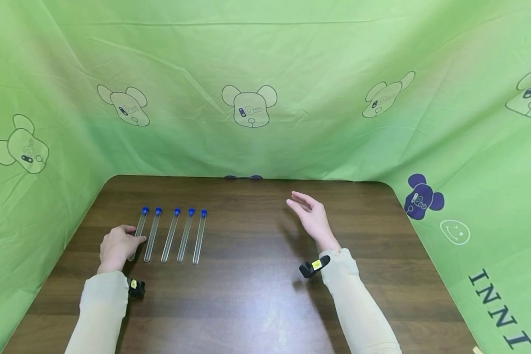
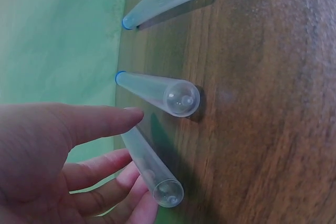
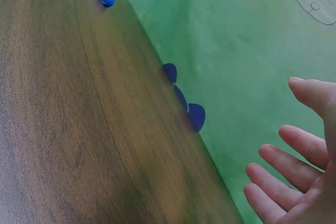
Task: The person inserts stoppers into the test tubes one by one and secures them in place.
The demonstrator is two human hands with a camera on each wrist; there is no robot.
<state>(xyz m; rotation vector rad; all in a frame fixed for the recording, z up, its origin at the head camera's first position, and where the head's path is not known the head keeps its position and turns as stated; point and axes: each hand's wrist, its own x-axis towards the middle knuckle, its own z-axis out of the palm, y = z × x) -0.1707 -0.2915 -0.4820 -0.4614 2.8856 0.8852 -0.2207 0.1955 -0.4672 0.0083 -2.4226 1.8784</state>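
Around the leftmost test tube (image 1: 140, 225), my left hand (image 1: 117, 247) reaches with its thumb on the right side and the fingers on the left. In the left wrist view the thumb (image 2: 107, 120) is straight, its tip overlapping the tube's far part, and the loosely bent fingers lie along the other side of this tube (image 2: 155, 169). The tube is clear, with a blue cap (image 1: 145, 210) pointing away from me. Over the right part of the table, my right hand (image 1: 311, 219) is held with fingers apart and nothing in it.
Several more clear test tubes (image 1: 170, 238) with blue caps lie in a row to the right of the left hand, roughly parallel. They rest on a brown wooden table (image 1: 248, 295). A green cloth (image 1: 252, 49) with bear drawings stands along the table's back and sides.
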